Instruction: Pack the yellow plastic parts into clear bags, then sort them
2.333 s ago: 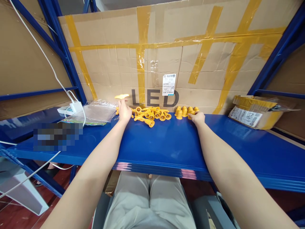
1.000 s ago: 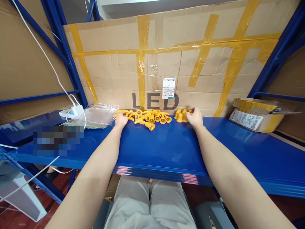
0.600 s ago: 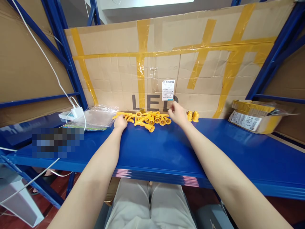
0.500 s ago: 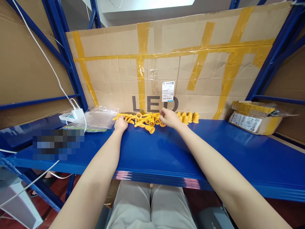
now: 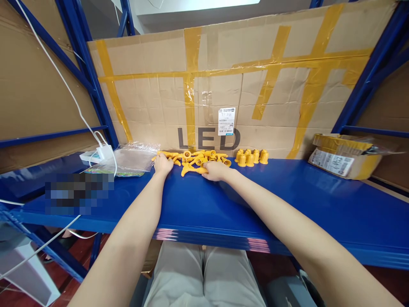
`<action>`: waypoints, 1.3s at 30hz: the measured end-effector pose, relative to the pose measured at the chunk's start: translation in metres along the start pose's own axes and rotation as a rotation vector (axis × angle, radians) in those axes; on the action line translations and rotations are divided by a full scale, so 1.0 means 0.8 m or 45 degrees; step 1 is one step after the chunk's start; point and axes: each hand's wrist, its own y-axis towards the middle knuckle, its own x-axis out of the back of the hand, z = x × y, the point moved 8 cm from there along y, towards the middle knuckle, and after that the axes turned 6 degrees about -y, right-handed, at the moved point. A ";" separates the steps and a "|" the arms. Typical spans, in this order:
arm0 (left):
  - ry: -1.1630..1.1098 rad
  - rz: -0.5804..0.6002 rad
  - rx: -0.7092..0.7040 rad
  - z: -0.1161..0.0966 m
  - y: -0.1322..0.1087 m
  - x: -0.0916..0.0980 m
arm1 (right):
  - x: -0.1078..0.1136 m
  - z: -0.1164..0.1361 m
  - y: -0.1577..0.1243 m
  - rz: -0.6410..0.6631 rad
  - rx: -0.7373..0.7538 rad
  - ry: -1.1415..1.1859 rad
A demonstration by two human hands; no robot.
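A loose pile of yellow plastic pieces, some long and some cup-ended, lies on the blue shelf near the cardboard. My left hand rests at the pile's left end, fingers bent down onto yellow pieces; whether it grips one is hidden. At the front right of the pile, my right hand has its fingers closed on the end of a yellow piece lying at the pile's front. Several yellow cups stand upright in a group to the right of the pile.
Behind the shelf stands a large taped cardboard sheet. An open cardboard box sits at the right. Clear plastic bags and a white plug with cables lie left.
My right hand has moved left and toward me, from beside the cups to the front of the pile, closing on a yellow piece there. My left hand has barely moved.
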 end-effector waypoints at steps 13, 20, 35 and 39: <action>-0.146 -0.027 0.042 0.005 0.002 -0.005 | 0.042 -0.055 -0.039 -0.511 -0.194 0.013; -0.250 -0.172 -0.436 -0.048 -0.015 0.018 | 0.039 -0.097 -0.045 -0.612 -0.384 0.064; -0.169 0.160 -0.979 -0.144 -0.086 0.000 | 0.031 -0.069 -0.039 -0.675 0.020 0.088; -0.115 0.130 -0.873 -0.141 -0.085 0.009 | 0.035 -0.055 -0.041 -0.650 0.014 0.053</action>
